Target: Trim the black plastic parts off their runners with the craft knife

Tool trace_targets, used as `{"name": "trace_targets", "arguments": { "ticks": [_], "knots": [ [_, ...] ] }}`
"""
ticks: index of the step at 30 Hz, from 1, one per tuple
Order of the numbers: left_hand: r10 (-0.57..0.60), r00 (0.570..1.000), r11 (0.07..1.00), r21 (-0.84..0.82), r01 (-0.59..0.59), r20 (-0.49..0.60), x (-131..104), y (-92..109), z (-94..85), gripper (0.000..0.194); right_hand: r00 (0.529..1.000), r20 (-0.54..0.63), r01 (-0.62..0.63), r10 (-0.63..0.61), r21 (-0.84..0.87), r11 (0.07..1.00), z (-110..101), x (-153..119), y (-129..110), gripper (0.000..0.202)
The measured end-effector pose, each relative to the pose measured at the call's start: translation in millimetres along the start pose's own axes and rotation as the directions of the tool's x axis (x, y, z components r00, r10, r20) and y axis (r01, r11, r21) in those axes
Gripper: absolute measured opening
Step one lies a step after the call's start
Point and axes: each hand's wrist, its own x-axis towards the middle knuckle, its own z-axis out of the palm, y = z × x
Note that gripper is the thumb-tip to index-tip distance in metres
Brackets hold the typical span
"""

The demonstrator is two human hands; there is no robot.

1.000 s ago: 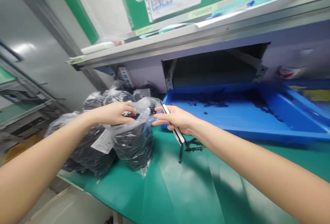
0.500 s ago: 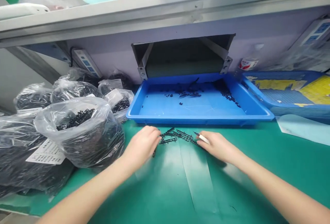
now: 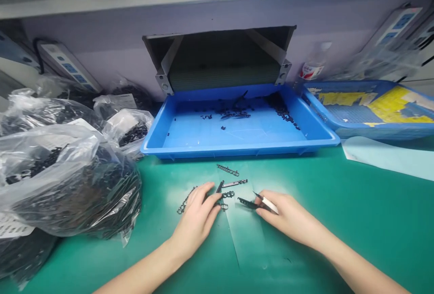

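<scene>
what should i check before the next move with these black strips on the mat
1. Left hand on the strips: ok, fingertips rest on the black strips.
2. Right hand grips the white-handled tool: ok.
3. Tool tip at a strip: ok, it meets one strip.
4. Strips lie apart: ok, one lone strip sits nearer the blue tray.
5. Bag of parts stays off the work spot: ok, left of the hand.
6. Strip defects: cannot tell, too small.
</scene>
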Motion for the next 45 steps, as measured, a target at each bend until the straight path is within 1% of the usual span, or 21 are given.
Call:
{"name": "trace_targets", "arguments": {
  "ticks": [1, 2, 3, 4, 5, 6, 7, 8, 9, 10, 11, 13, 15, 17, 20, 22, 25, 30, 32, 37, 45],
  "knots": [
    [-0.068, 0.998, 0.995, -0.072, 0.067, -0.010, -1, 6, -3.9, 0.022, 0.999, 0.014, 0.028, -0.028, 0.049, 0.998, 0, -5, -1, 0.007],
    [-0.152, 0.988, 0.974, -0.166, 0.152, 0.011, 0, 13, -8.1, 0.021, 0.997, 0.019, 0.068, -0.070, 0.101, 0.993, 0, -11, -3, 0.007],
    [-0.238, 0.968, 0.926, -0.283, 0.251, 0.082, 1, 19, -12.2, 0.020, 0.993, 0.019, 0.116, -0.120, 0.152, 0.982, 2, -15, -4, 0.007],
    [-0.305, 0.930, 0.840, -0.403, 0.363, 0.204, 3, 26, -15.7, 0.019, 0.985, 0.012, 0.168, -0.173, 0.197, 0.966, 3, -19, -6, 0.008],
    [-0.339, 0.871, 0.716, -0.502, 0.485, 0.356, 5, 33, -18.3, 0.018, 0.975, 0.007, 0.214, -0.222, 0.230, 0.949, 5, -22, -8, 0.009],
    [-0.337, 0.793, 0.571, -0.560, 0.601, 0.507, 6, 39, -19.8, 0.018, 0.966, 0.005, 0.249, -0.259, 0.250, 0.936, 7, -25, -10, 0.010],
    [-0.305, 0.711, 0.427, -0.576, 0.697, 0.634, 6, 44, -20.1, 0.018, 0.957, 0.005, 0.277, -0.289, 0.266, 0.923, 9, -26, -12, 0.011],
    [-0.254, 0.641, 0.301, -0.570, 0.764, 0.724, 6, 49, -19.3, 0.018, 0.949, 0.011, 0.300, -0.316, 0.281, 0.912, 11, -27, -14, 0.013],
    [-0.201, 0.594, 0.201, -0.560, 0.804, 0.779, 5, 53, -17.7, 0.017, 0.940, 0.020, 0.320, -0.341, 0.296, 0.900, 13, -27, -16, 0.015],
    [-0.164, 0.570, 0.126, -0.556, 0.822, 0.805, 3, 56, -15.7, 0.015, 0.932, 0.020, 0.339, -0.363, 0.311, 0.888, 15, -27, -18, 0.018],
    [-0.150, 0.566, 0.068, -0.563, 0.824, 0.810, 1, 59, -13.7, 0.015, 0.928, 0.007, 0.350, -0.372, 0.322, 0.880, 17, -27, -19, 0.021],
    [-0.184, 0.581, -0.010, -0.593, 0.805, 0.792, -4, 62, -10.6, 0.019, 0.941, -0.073, 0.335, -0.330, 0.320, 0.886, 22, -27, -19, 0.024],
    [-0.261, 0.589, -0.049, -0.620, 0.783, 0.765, -8, 62, -9.3, 0.023, 0.957, -0.166, 0.277, -0.236, 0.294, 0.915, 28, -29, -19, 0.029],
    [-0.312, 0.589, -0.069, -0.636, 0.769, 0.746, -12, 62, -9.2, 0.027, 0.970, -0.171, 0.215, -0.173, 0.270, 0.939, 33, -32, -18, 0.035],
    [-0.354, 0.603, -0.040, -0.656, 0.754, 0.715, -16, 61, -8.5, 0.027, 0.982, -0.080, 0.185, -0.170, 0.235, 0.954, 42, -38, -22, 0.035],
    [-0.372, 0.607, -0.011, -0.657, 0.754, 0.702, -18, 60, -7.5, 0.024, 0.978, -0.067, 0.208, -0.199, 0.185, 0.960, 46, -40, -26, 0.034],
    [-0.378, 0.601, -0.004, -0.650, 0.760, 0.705, -20, 60, -6.6, 0.024, 0.959, -0.111, 0.271, -0.262, 0.081, 0.959, 50, -40, -29, 0.034],
    [-0.404, 0.588, -0.004, -0.644, 0.765, 0.701, -18, 62, -9.2, 0.023, 0.936, -0.163, 0.309, -0.311, -0.037, 0.950, 50, -39, -31, 0.034],
    [-0.410, 0.585, -0.015, -0.647, 0.762, 0.699, -17, 63, -9.9, 0.023, 0.930, -0.184, 0.312, -0.318, -0.063, 0.948, 50, -39, -32, 0.033],
    [-0.399, 0.598, -0.044, -0.666, 0.745, 0.695, -16, 65, -7.1, 0.024, 0.912, -0.240, 0.315, -0.334, -0.114, 0.942, 55, -39, -33, 0.033],
    [-0.409, 0.588, -0.106, -0.676, 0.729, 0.698, -19, 68, -5.7, 0.025, 0.886, -0.315, 0.307, -0.341, -0.153, 0.939, 63, -42, -38, 0.032]
  ]
}}
